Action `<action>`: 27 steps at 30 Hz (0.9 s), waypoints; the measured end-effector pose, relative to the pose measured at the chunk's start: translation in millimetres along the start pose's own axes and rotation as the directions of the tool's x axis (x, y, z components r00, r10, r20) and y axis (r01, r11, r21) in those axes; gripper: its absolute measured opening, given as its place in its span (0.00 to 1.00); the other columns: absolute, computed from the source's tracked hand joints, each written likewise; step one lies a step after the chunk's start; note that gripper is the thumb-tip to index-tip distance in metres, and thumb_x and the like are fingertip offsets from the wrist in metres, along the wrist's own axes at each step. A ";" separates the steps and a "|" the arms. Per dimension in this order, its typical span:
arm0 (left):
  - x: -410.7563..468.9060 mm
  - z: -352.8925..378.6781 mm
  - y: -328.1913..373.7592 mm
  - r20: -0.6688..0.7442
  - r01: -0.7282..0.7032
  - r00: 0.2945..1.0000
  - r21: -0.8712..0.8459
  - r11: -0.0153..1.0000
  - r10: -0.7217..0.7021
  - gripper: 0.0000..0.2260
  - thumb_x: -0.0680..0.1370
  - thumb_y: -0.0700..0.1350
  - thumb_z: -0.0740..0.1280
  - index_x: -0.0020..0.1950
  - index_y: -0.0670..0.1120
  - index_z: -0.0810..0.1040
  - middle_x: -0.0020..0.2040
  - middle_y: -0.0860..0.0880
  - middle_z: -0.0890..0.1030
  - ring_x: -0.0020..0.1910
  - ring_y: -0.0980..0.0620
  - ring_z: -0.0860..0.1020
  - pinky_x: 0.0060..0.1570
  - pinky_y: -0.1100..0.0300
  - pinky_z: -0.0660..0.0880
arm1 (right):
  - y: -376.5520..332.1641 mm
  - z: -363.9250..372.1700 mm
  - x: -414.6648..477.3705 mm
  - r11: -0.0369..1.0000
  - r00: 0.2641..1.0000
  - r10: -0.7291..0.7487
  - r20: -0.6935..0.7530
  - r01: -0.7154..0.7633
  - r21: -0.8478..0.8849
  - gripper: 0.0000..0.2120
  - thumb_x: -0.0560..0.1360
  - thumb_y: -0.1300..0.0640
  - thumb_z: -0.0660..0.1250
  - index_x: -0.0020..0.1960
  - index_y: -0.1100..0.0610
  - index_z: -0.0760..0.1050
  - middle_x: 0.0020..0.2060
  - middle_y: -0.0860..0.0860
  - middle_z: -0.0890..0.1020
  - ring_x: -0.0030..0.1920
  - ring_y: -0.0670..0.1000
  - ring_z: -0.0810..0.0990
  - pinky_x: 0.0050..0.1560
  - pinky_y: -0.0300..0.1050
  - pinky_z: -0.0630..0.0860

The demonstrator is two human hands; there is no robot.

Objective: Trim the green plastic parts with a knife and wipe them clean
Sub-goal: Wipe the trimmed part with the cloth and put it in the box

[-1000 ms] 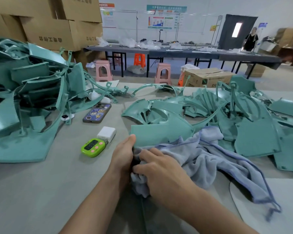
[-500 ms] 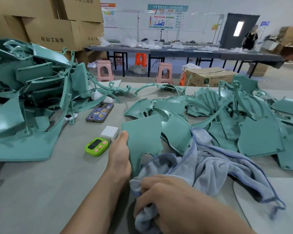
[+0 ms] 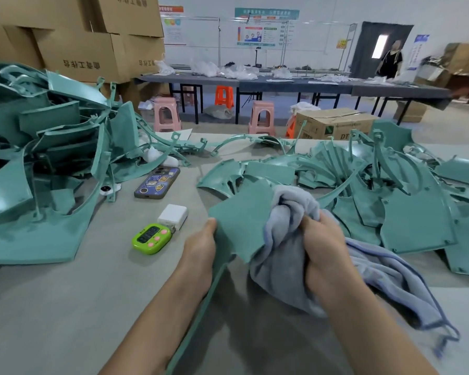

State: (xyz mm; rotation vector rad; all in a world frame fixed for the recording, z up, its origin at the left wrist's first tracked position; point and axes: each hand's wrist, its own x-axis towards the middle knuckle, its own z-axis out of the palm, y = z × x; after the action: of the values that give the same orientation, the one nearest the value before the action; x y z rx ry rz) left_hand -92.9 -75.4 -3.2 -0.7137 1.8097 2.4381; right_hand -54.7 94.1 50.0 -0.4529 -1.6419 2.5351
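Head view: the fingers of the left hand point(image 3: 201, 250) are clamped on the lower left edge of a flat green plastic part point(image 3: 241, 220). The thumb is laid on its near face and the other fingers are hidden behind it. The fingers of the right hand point(image 3: 326, 247) are curled round a bunched grey-blue cloth point(image 3: 287, 212), which is pressed against the right side of the part at the centre of the frame. The part is held tilted over the grey worktop point(image 3: 65, 307), and a thin green strip runs from its lower edge towards the bottom of the frame. The loose end of the cloth is trailed across the worktop to the lower right. Just left of the hands a green timer point(image 3: 152, 238) is seen beside a white charger block point(image 3: 173, 215), with a phone point(image 3: 157, 182) further up. A left heap point(image 3: 38, 163) and a right heap point(image 3: 395, 207) of green parts are piled at the sides of the frame. Cardboard boxes point(image 3: 79, 50) are stacked at the upper left.
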 end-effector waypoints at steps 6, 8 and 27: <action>-12.6 6.0 -17.3 0.232 -0.539 0.842 0.344 0.769 0.487 0.26 0.73 0.49 0.70 0.70 0.54 0.70 0.49 0.57 0.83 0.45 0.62 0.81 0.47 0.70 0.74 | 29.2 18.0 -1.5 0.996 0.987 0.011 0.163 0.004 -0.094 0.10 0.82 0.66 0.64 0.47 0.57 0.81 0.35 0.54 0.85 0.34 0.50 0.83 0.40 0.47 0.79; -12.6 10.6 -12.8 0.257 -0.511 0.856 0.291 0.809 0.449 0.16 0.79 0.36 0.66 0.67 0.44 0.74 0.41 0.52 0.83 0.37 0.72 0.79 0.51 0.71 0.75 | 36.8 16.1 -4.0 0.986 0.973 -0.054 0.224 0.088 -0.144 0.10 0.81 0.65 0.67 0.51 0.53 0.83 0.39 0.51 0.87 0.40 0.50 0.85 0.41 0.44 0.81; -14.6 -6.2 -6.0 0.251 -0.159 0.932 -0.369 0.916 0.263 0.24 0.84 0.47 0.56 0.36 0.39 0.84 0.33 0.46 0.84 0.32 0.52 0.81 0.45 0.55 0.77 | 39.2 22.8 -21.6 0.508 0.776 -0.114 0.620 0.582 -0.635 0.23 0.74 0.40 0.63 0.68 0.39 0.72 0.63 0.35 0.75 0.63 0.39 0.74 0.65 0.41 0.71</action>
State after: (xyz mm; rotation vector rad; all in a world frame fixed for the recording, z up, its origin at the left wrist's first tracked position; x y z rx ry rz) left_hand -75.9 -75.4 -4.5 -0.1387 1.4345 2.8534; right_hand -37.4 52.6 27.5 0.5842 -2.6949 1.4891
